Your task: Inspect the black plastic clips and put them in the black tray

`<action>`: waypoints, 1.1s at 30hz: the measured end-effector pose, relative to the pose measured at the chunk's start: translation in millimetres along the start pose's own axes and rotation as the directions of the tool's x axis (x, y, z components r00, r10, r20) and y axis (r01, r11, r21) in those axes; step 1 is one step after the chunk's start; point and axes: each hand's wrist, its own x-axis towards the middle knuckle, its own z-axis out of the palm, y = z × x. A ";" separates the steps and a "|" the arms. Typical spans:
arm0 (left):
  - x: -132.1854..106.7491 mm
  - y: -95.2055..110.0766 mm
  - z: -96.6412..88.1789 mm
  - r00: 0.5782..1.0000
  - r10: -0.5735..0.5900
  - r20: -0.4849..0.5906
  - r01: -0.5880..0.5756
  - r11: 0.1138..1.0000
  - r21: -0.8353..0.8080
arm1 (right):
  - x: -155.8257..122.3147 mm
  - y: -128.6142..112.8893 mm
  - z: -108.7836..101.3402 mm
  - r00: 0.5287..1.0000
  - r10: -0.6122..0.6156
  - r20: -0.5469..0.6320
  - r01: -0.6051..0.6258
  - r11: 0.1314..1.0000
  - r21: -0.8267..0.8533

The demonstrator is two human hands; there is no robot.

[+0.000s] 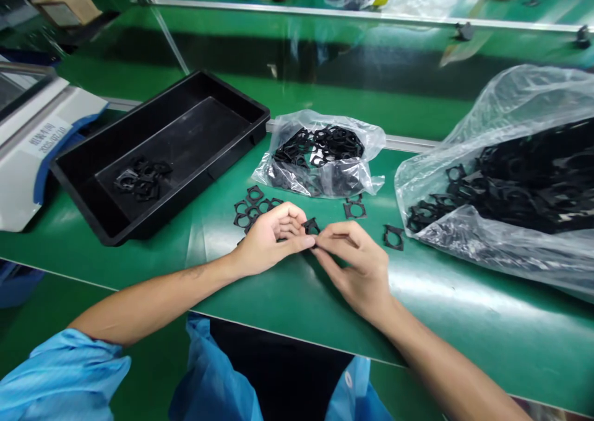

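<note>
Piece (308, 223); black, thin; curved inside (part-hidden)

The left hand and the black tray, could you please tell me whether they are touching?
Apart: the head view plainly shows green tabletop between the left hand and the nearest wall of the black tray.

Tray (211, 167): left on tabletop (464, 309), frames (146, 182) inside
Middle bag (320, 182): right of tray
Right bag (473, 235): right of middle bag
Loose frames (248, 204): before middle bag
</note>
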 end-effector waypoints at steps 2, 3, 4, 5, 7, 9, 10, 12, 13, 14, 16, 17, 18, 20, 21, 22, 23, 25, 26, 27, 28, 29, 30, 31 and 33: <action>0.6 -1.9 -0.9 0.999 0.023 -0.034 -0.022 1.000 0.019 | -1.5 -1.8 1.0 0.997 -0.052 0.052 0.052 0.999 -0.014; 1.1 -2.8 -1.7 0.998 0.049 -0.047 -0.047 0.998 0.034 | -1.7 -2.7 0.7 0.997 -0.055 0.046 0.056 0.998 -0.016; 1.6 -3.5 -2.5 0.996 0.081 -0.050 -0.078 0.996 0.049 | -1.6 -3.6 0.1 0.999 -0.042 0.021 0.043 0.999 -0.011; 1.9 -4.1 -3.1 0.992 0.117 -0.044 -0.114 0.991 0.067 | -1.3 -4.3 -0.6 1.000 -0.008 -0.013 0.008 1.000 0.008; 1.6 -5.0 -3.6 0.982 0.190 -0.009 -0.188 0.975 0.119 | -0.4 -5.1 -1.5 0.993 0.110 -0.047 -0.105 0.990 0.091; 0.1 -5.4 -3.2 0.963 0.269 0.019 -0.267 0.944 0.193 | 0.1 -5.3 -1.2 0.975 0.223 0.017 -0.222 0.956 0.190; -0.9 -5.4 -2.9 0.949 0.316 0.017 -0.311 0.921 0.236 | 0.3 -5.4 -0.7 0.963 0.261 0.066 -0.269 0.936 0.226; -2.6 -4.8 -2.8 0.898 0.441 0.010 -0.417 0.843 0.340 | 0.2 -6.2 0.6 0.947 0.293 0.129 -0.317 0.910 0.266; -3.2 -4.1 -3.1 0.859 0.511 0.021 -0.477 0.786 0.394 | 0.1 -7.0 1.1 0.947 0.293 0.133 -0.319 0.908 0.272; -3.4 -3.3 -3.6 0.816 0.576 0.048 -0.534 0.720 0.444 | -0.1 -8.0 1.4 0.950 0.286 0.123 -0.309 0.912 0.268; -3.4 -1.8 -5.3 0.731 0.671 0.119 -0.624 0.589 0.514 | -0.5 -10.3 1.5 0.964 0.252 0.085 -0.265 0.933 0.244; -3.2 -1.2 -6.4 0.697 0.701 0.148 -0.653 0.536 0.535 | -0.8 -11.4 1.4 0.971 0.229 0.072 -0.239 0.942 0.234; -2.9 -0.8 -7.4 0.670 0.723 0.169 -0.672 0.493 0.552 | -1.2 -12.3 1.2 0.976 0.206 0.068 -0.216 0.949 0.229; -2.5 -0.5 -9.1 0.634 0.745 0.207 -0.691 0.425 0.585 | -1.9 -13.2 0.9 0.983 0.172 0.069 -0.183 0.955 0.233; -2.4 -0.5 -9.6 0.623 0.749 0.226 -0.695 0.398 0.599 | -2.2 -13.2 0.8 0.985 0.160 0.070 -0.172 0.957 0.234; -2.3 -0.5 -10.0 0.618 0.749 0.239 -0.696 0.380 0.609 | -2.5 -13.1 0.8 0.986 0.150 0.067 -0.162 0.959 0.232; -2.2 -0.5 -10.1 0.617 0.748 0.245 -0.695 0.371 0.615 | -2.7 -12.8 0.8 0.988 0.140 0.061 -0.150 0.962 0.229; -2.1 -0.3 -9.8 0.616 0.750 0.242 -0.696 0.373 0.613 | -2.9 -12.3 0.8 0.992 0.121 0.047 -0.128 0.966 0.225; -2.1 -0.2 -9.6 0.615 0.752 0.238 -0.698 0.378 0.609 | -2.9 -12.1 0.8 0.993 0.111 0.044 -0.118 0.967 0.225; -2.1 0.1 -9.4 0.614 0.753 0.237 -0.701 0.381 0.604 | -2.9 -12.1 0.7 0.994 0.102 0.042 -0.109 0.968 0.224; -2.2 0.3 -9.2 0.613 0.753 0.238 -0.702 0.382 0.601 | -2.9 -12.2 0.7 0.995 0.095 0.041 -0.102 0.970 0.223; -2.4 0.6 -9.2 0.614 0.752 0.242 -0.703 0.382 0.600 | -2.8 -12.3 0.6 0.995 0.090 0.043 -0.097 0.971 0.219; -2.7 1.0 -9.2 0.617 0.748 0.245 -0.702 0.382 0.602 | -2.8 -12.4 0.4 0.995 0.086 0.045 -0.094 0.973 0.213; -3.0 1.3 -9.3 0.623 0.741 0.250 -0.699 0.384 0.604 | -2.9 -12.4 0.3 0.996 0.080 0.047 -0.088 0.975 0.206; -3.7 2.1 -9.3 0.635 0.728 0.258 -0.695 0.393 0.601 | -3.1 -12.1 0.0 0.996 0.068 0.049 -0.076 0.980 0.186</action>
